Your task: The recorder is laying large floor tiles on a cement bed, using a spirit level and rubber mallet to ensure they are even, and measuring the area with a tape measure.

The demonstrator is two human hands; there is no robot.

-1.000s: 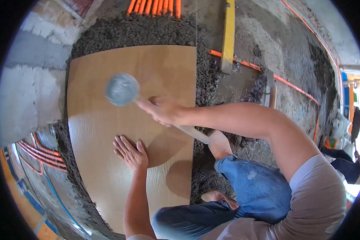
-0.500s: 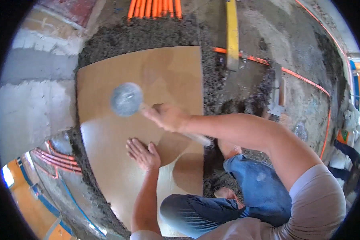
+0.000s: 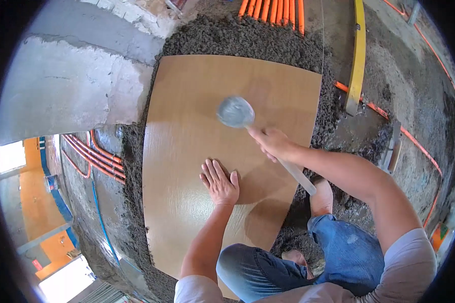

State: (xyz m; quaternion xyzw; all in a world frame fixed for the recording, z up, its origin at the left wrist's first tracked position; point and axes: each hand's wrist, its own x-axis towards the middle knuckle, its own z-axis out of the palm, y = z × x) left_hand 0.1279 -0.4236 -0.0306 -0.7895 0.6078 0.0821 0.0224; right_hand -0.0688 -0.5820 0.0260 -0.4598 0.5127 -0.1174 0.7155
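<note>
A large tan, wood-look tile [image 3: 182, 126] lies in front of me on a bed of dark grey mortar [image 3: 227, 38]. My right hand [image 3: 275, 143] is wrapped round the pale handle of a mallet [image 3: 236, 111] with a round grey head. The head is over the middle of the tile, slightly blurred; whether it touches the surface I cannot tell. The handle's free end points down toward my knee. My left hand [image 3: 220, 183] lies flat on the tile, fingers spread, nearer to me than the mallet head.
Orange pipes [image 3: 273, 12] stick out beyond the far edge; red pipes [image 3: 96, 159] and a blue hose [image 3: 100, 217] run at left. A yellow level [image 3: 357, 55] and a trowel [image 3: 391, 151] lie on the right. A low plastered wall [image 3: 81, 86] borders the tile's left.
My view has turned, so the tile and surroundings appear farther right. The mallet stays in my right hand over the tile's middle, and my left hand remains flat on the tile.
</note>
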